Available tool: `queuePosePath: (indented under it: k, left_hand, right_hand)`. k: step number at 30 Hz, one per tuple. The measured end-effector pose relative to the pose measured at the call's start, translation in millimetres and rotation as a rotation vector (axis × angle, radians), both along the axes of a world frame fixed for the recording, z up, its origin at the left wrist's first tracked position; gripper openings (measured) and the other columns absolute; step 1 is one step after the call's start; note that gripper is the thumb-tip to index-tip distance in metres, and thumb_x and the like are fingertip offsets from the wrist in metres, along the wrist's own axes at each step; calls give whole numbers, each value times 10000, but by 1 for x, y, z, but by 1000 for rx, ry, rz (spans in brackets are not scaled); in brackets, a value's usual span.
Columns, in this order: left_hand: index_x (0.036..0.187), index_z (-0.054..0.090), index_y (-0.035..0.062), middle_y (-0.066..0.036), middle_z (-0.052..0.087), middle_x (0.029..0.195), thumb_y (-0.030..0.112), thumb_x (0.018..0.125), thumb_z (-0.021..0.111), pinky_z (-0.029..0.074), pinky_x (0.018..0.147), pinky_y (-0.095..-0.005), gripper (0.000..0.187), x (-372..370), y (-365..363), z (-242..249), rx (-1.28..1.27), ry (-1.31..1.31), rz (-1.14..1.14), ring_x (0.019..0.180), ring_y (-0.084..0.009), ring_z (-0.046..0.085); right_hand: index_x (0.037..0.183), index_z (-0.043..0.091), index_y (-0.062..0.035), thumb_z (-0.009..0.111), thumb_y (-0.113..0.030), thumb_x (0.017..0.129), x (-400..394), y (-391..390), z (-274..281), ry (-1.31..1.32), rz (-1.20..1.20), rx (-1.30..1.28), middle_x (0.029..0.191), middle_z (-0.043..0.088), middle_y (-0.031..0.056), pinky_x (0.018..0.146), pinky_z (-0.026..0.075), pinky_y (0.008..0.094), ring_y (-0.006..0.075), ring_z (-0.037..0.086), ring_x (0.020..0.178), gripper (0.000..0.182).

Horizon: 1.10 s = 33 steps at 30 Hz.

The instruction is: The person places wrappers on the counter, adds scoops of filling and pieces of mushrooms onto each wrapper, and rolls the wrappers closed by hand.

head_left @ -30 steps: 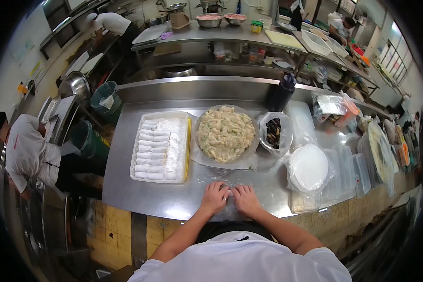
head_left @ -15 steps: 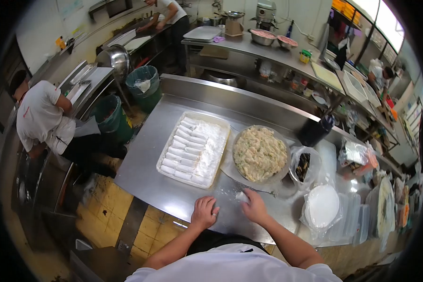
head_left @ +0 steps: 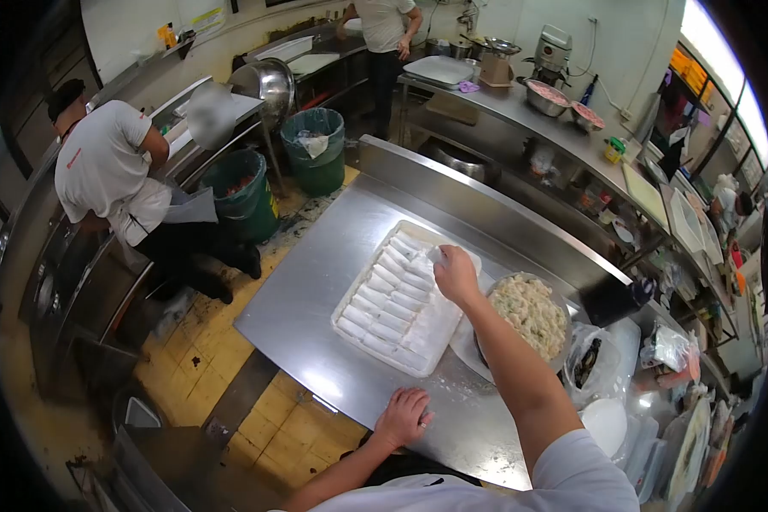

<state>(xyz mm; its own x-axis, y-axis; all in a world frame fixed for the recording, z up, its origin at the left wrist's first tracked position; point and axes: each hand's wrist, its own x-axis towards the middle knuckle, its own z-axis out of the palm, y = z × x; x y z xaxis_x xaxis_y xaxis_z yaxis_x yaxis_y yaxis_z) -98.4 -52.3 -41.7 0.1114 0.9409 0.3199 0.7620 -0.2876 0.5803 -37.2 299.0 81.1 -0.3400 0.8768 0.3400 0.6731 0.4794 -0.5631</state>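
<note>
A shallow white tray (head_left: 347, 300) on the steel table holds two columns of white, floury rolls (head_left: 390, 322), with loose white powder along its right side. My right hand (head_left: 457, 277) reaches over the tray's far right part, fingers closed on a small white roll (head_left: 436, 255) that they partly hide. Under my right forearm stands a bowl heaped with pale, chunky filling (head_left: 529, 316), partly covered by the arm. My left hand (head_left: 404, 416) rests on the table's near edge, holding nothing, its fingers lying loosely bent on the steel.
Right of the filling are a bag with dark pieces (head_left: 585, 363), a white round lid (head_left: 604, 425) and a dark container (head_left: 608, 299). A raised steel ledge (head_left: 486, 205) runs along the table's back. A co-worker (head_left: 111, 166) bends at the left, near green bins (head_left: 246, 200).
My right hand has moved from the near table edge, up and forward over the tray, carrying the white roll. My left hand stays on the edge. The view has shifted left.
</note>
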Motion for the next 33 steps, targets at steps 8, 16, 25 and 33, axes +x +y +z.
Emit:
queuePosePath:
  k: [8, 16, 25, 33]
  left_hand:
    - [1341, 658, 56, -142, 647, 1421, 340, 974, 725, 399, 1224, -577, 469, -4, 2, 2, -34, -33, -18, 1382, -345, 583]
    - [1338, 660, 77, -129, 651, 1410, 352, 953, 745, 384, 1207, -627, 482, -5, 0, 3, -13, -14, -78, 1379, -337, 587]
    - [1325, 665, 55, -133, 657, 1391, 341, 943, 763, 324, 1239, -645, 488, -6, -1, 13, -63, -33, -256, 1351, -346, 586]
    - [1333, 645, 57, -142, 650, 1385, 285, 915, 774, 301, 1240, -662, 493, 9, 6, -1, 23, -73, -373, 1332, -362, 581]
  right_hand:
    - [1336, 749, -42, 675, -92, 906, -19, 13, -24, -307, 59, -166, 1285, 731, 239, 1059, 545, 533, 434, 665, 1218, 440]
    - [1254, 754, -31, 756, -89, 904, 34, -95, 31, 94, -22, 42, 1252, 742, 209, 1034, 532, 514, 425, 670, 1176, 355]
    - [1085, 814, -53, 813, -177, 901, 182, -366, -44, 37, -423, -317, 1097, 770, 193, 862, 598, 434, 364, 736, 993, 222]
    - [1099, 798, -46, 794, -144, 865, 292, -439, -47, -71, -930, -79, 1120, 742, 200, 1023, 547, 483, 409, 685, 1114, 254]
